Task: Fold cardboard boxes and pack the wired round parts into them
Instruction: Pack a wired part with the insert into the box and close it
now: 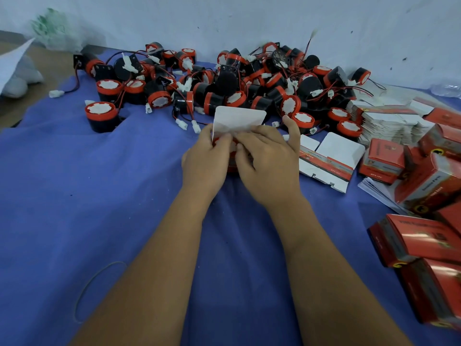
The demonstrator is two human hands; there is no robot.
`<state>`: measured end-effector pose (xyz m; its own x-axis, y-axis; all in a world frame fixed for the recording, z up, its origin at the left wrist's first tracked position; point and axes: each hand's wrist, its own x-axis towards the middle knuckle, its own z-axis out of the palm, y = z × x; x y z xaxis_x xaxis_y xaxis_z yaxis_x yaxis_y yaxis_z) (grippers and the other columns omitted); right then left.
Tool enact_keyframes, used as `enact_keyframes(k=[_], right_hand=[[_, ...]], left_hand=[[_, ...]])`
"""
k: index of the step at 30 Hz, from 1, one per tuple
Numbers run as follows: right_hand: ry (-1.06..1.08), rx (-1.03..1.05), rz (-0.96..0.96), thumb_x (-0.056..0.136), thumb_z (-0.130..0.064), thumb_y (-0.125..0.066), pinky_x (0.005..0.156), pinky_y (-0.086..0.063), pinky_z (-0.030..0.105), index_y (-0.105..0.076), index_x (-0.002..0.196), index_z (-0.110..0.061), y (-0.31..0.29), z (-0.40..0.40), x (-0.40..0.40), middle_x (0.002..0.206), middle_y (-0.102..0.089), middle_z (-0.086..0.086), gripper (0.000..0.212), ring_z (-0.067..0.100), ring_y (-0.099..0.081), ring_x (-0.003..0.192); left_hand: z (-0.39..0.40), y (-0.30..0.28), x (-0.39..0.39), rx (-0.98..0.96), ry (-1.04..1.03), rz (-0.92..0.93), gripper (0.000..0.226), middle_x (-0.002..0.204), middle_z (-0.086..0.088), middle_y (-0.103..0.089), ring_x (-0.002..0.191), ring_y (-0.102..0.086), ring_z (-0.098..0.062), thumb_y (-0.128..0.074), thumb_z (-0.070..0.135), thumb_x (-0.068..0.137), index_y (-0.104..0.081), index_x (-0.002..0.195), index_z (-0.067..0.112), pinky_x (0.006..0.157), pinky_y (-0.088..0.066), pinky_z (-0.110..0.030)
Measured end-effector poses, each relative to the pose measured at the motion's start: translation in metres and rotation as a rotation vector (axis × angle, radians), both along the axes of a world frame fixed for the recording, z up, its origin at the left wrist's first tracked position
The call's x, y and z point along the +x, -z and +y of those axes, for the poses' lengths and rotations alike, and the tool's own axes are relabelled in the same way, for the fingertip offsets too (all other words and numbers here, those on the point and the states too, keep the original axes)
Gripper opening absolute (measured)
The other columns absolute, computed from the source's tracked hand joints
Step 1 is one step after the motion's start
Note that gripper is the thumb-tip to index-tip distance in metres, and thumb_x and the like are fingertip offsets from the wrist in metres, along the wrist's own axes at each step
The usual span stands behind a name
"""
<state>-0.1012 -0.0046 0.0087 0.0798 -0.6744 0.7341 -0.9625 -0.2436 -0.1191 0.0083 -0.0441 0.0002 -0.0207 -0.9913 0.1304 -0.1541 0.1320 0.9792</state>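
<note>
Both forearms nearest lens, crossing blue cloth (124, 196). Rubber band (97, 283) lying left of left forearm, untouched.

Risks first. Left hand (207, 158) and right hand (267, 161) curled round one small red box (233, 168), fingers tucking flaps at its mouth; white top flap (239, 118) standing up just beyond fingertips. Judged mid-closing. Could crease or tear flap if pressed before side tabs sit flat. Could trap a wire or white connector in the seam if it pokes out; contents hidden behind fingers, cannot tell if a part sits inside. Could slip sideways on soft cloth under uneven push.

Containers, big to small:
- Pile of wired round parts (224, 81), black bodies with red caps, loose on cloth beyond fingertips, against wall (249, 18). None boxed.
- Closed red boxes (424, 245) heaped right of right hand, lids shut, contents unseen.
- Stack of flat unfolded boxes (389, 126) far right of fingers, beyond closed ones.
- One part-opened blank (329, 161) just right of right hand, white inside up, empty.
- Box in hands, smallest visible share, between both palms.

Right thumb raised, near a red cap, not clearly touching.
</note>
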Motion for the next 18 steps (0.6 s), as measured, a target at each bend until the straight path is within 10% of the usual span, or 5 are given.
enact_keyframes(k=[4, 9, 18], right_hand=[[0.018, 0.069, 0.000, 0.094, -0.022, -0.048, 0.117, -0.014, 0.046, -0.074, 0.104, -0.014, 0.002, -0.001, 0.001, 0.092, -0.074, 0.000, 0.029, 0.020, -0.060, 0.109], [-0.084, 0.131, -0.301, 0.095, -0.006, -0.051, 0.091, -0.047, 0.039, -0.068, 0.116, -0.004, 0.004, -0.006, 0.001, 0.106, -0.068, 0.012, 0.027, 0.029, -0.057, 0.108], [-0.057, 0.103, -0.419, 0.087, 0.003, -0.056, 0.090, -0.037, 0.017, -0.071, 0.112, -0.005, 0.003, -0.011, -0.005, 0.128, -0.063, 0.007, 0.030, 0.024, -0.055, 0.111]], left_hand=[[-0.001, -0.005, 0.001, 0.085, 0.034, 0.471, 0.045, 0.104, -0.005, -0.075, 0.100, -0.069, -0.023, -0.027, 0.033, 0.105, -0.069, 0.113, 0.016, 0.082, -0.059, -0.033], [-0.009, -0.001, 0.003, 0.080, -0.008, 0.305, 0.026, 0.109, 0.000, -0.070, 0.104, -0.067, -0.019, -0.038, 0.021, 0.105, -0.062, 0.111, 0.029, 0.086, -0.056, -0.032], [-0.010, 0.001, 0.003, 0.059, 0.042, 0.309, 0.030, 0.097, 0.012, -0.070, 0.094, -0.068, -0.008, -0.038, 0.025, 0.106, -0.062, 0.098, 0.042, 0.077, -0.054, -0.025]])
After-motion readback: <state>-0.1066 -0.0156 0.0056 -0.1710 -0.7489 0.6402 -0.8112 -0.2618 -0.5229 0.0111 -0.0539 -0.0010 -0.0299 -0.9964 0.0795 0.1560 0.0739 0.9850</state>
